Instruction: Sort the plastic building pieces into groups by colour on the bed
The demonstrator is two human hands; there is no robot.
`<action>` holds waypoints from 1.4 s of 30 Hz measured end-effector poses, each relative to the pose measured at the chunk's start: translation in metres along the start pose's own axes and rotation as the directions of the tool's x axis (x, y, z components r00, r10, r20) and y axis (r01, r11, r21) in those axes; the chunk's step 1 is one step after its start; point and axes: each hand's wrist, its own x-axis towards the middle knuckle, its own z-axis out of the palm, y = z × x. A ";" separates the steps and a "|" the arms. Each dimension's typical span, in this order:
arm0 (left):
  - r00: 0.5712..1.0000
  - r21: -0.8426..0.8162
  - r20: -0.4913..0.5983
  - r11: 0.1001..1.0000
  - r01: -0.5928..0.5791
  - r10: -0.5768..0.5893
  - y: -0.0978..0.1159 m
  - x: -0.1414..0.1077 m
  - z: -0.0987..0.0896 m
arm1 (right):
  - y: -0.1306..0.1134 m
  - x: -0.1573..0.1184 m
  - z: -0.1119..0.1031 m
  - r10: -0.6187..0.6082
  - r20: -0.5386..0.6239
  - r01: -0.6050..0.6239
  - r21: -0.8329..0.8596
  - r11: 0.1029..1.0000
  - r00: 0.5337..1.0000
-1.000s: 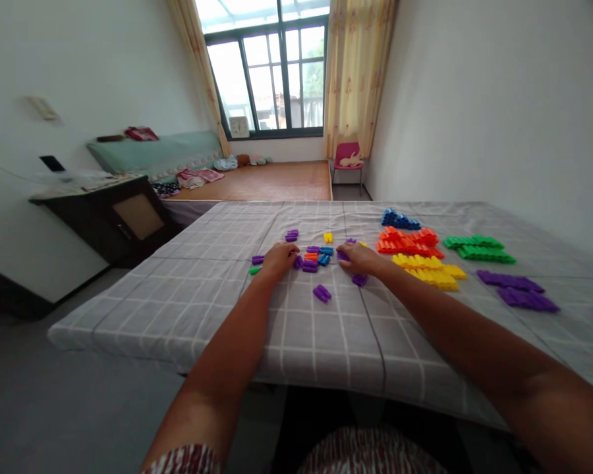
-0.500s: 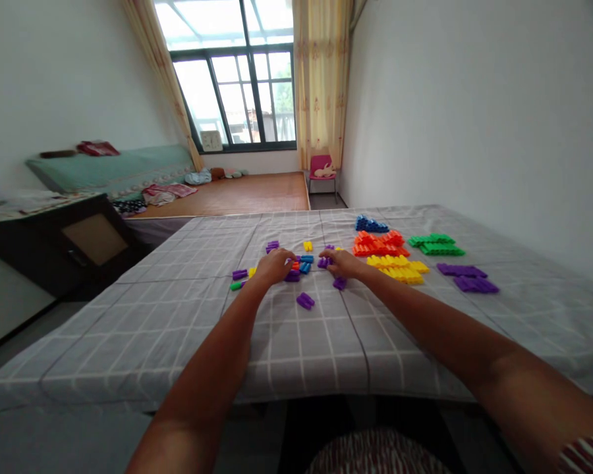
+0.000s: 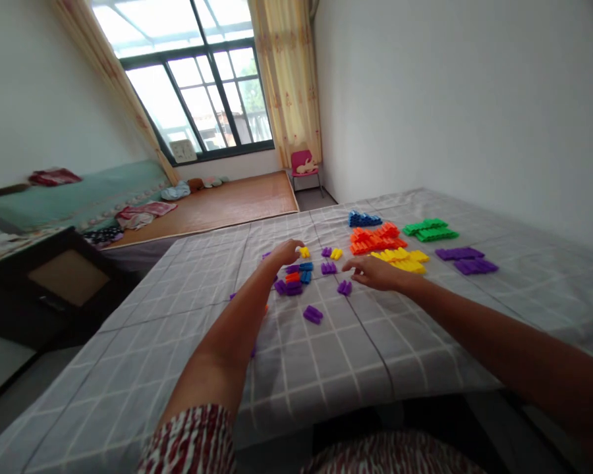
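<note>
My left hand reaches over the loose plastic building blocks, its fingers apart at the edge of a small yellow block; whether they touch is hard to tell. To the right, my right hand hovers with fingers parted and nothing in them. Near its fingertips lie a purple block and another purple block. Between the hands sit blue blocks, an orange block and purple blocks. One more purple block lies closer to me. My left forearm partly hides some pieces.
Blocks grouped by colour stand on the right of the checked tablecloth: blue, orange, yellow, green and purple. Beyond are a low bed, a pink chair and a dark cabinet.
My left hand has moved away from the central blocks to the yellow one behind them. My right hand has drawn back rightward, leaving the purple blocks. The view has tilted and shifted.
</note>
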 end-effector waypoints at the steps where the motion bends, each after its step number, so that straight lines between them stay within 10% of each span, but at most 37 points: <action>1: 0.999 0.003 0.031 1.000 -0.007 0.007 0.000 0.010 0.001 | -0.002 -0.005 -0.001 0.002 0.001 -0.002 -0.001 1.000 1.000; 8: 0.972 0.066 0.222 0.993 -0.098 0.081 -0.003 0.049 0.002 | -0.007 -0.017 0.010 -0.036 -0.007 0.036 0.034 0.999 0.999; 13: 0.989 0.124 0.146 0.992 -0.040 0.022 -0.003 0.043 0.005 | 0.001 -0.022 0.015 -0.099 -0.009 0.099 0.035 0.994 0.995; 21: 0.964 0.088 -0.027 0.960 0.265 -0.264 0.006 -0.030 -0.015 | 0.001 0.002 0.011 -0.170 0.083 0.171 -0.002 0.985 0.982; 31: 0.779 0.002 -0.120 0.785 0.620 -0.615 -0.005 -0.157 -0.025 | 0.004 0.019 0.057 -0.300 -0.117 0.311 0.090 0.946 0.947; 37: 0.686 -0.083 -0.146 0.700 0.710 -0.713 -0.007 -0.168 -0.006 | 0.017 0.015 0.060 -0.385 -0.143 0.401 0.099 0.911 0.912; 42: 0.707 -0.082 -0.155 0.723 0.686 -0.690 -0.033 -0.152 -0.008 | 0.018 0.015 0.061 -0.344 -0.158 0.356 0.062 0.932 0.926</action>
